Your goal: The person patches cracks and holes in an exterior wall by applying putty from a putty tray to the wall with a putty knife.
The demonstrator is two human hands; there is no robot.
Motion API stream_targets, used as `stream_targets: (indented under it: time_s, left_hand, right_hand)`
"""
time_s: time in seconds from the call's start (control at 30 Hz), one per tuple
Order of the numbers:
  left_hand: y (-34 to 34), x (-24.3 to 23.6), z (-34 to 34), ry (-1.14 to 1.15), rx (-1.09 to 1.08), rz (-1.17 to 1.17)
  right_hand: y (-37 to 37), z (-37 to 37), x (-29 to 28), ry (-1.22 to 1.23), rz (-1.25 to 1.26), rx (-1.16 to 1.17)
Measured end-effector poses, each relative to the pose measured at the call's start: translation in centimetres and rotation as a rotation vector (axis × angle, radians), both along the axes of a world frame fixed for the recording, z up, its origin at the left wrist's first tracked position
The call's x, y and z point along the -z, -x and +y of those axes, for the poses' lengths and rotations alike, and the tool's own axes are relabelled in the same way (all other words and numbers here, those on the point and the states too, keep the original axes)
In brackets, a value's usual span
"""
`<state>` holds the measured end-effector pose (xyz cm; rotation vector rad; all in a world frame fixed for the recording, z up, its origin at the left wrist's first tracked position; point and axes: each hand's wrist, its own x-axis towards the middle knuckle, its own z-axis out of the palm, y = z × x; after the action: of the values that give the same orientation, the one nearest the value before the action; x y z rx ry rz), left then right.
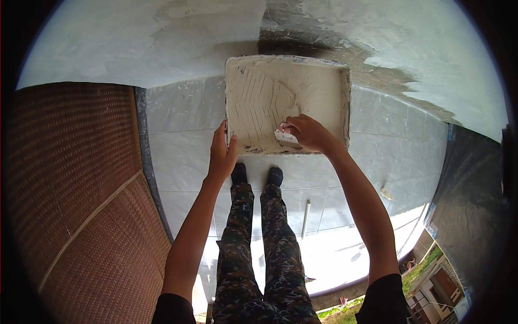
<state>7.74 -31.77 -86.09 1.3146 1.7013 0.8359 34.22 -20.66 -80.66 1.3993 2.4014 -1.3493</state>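
A rectangular paint tray (346, 108), ribbed on its left side and coated in cream-coloured paste, is in front of me near the wall. My left hand (222, 155) grips its lower left edge, the thumb at the rim and the fingers along the outer side. Inside the tray's near part, my right hand (310, 134) is closed around a putty knife (287, 139). Its wide blade is smeared with the same paste and rests low over the tray's floor. My fingers hide most of the handle.
Ahead rises a wall (205, 32) partly coated pale, with a dark bare patch (294, 40). Grey tiles (181, 146) cover the floor. A woven brown panel (81, 178) stands left, dark sheeting (469, 189) right. A pale stick (306, 218) and a small block (386, 193) lie behind.
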Motion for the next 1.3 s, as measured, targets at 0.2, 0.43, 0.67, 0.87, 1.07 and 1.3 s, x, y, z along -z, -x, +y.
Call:
stream_targets:
  time_s: [0.2, 0.43, 0.67, 0.87, 1.07, 1.3]
  left_hand:
    - [0.0, -0.1, 0.0, 0.014, 0.005, 0.007]
    - [0.3, -0.4, -0.2, 0.034, 0.008, 0.011]
    - [-0.1, -0.9, -0.2, 0.031, 0.001, 0.007]
    - [-0.1, -0.7, 0.0, 0.045, 0.005, 0.004]
    - [0.4, -0.2, -0.2, 0.045, 0.031, 0.042]
    - [0.8, -4.6, 1.2, -0.023, 0.045, 0.125]
  right_hand:
    - [-0.3, 0.7, 0.5, 0.048, -0.011, -0.017]
    - [-0.5, 2.1, -0.7, 0.167, 0.024, -0.05]
    - [-1.0, 2.7, -1.2, 0.233, -0.02, -0.099]
    - [-0.7, 4.0, -1.3, 0.357, 0.007, -0.164]
    - [-0.9, 5.4, -1.8, 0.508, -0.035, -0.183]
    - [-3.5, 3.6, -5.0, 0.629, 0.389, 0.263]
